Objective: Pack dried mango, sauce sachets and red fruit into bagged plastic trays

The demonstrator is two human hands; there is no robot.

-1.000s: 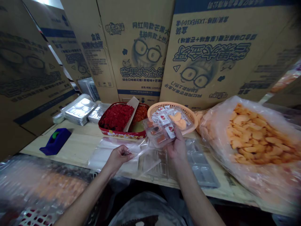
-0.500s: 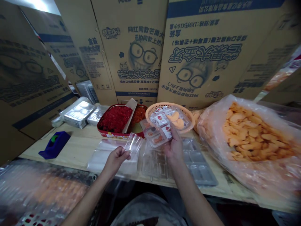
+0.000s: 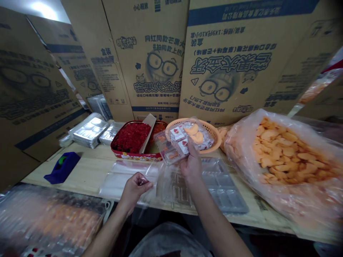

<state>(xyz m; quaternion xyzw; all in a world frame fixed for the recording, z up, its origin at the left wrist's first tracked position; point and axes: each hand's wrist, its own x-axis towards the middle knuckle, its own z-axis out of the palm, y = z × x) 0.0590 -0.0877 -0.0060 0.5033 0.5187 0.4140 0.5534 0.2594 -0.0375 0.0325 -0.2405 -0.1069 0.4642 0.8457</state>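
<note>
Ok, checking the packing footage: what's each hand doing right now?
Left hand: closed, pinching a clear plastic bag.
Right hand: closed, holding a clear compartment tray up.

We see red-and-white sachets point(image 3: 177, 133), orange mango slices point(image 3: 284, 150), a red tin point(image 3: 128, 155) of crimson pieces, a peach lattice basket point(image 3: 214, 140) (holes in neat rows) and tan cartons point(image 3: 227, 46) banded in blue.
</note>
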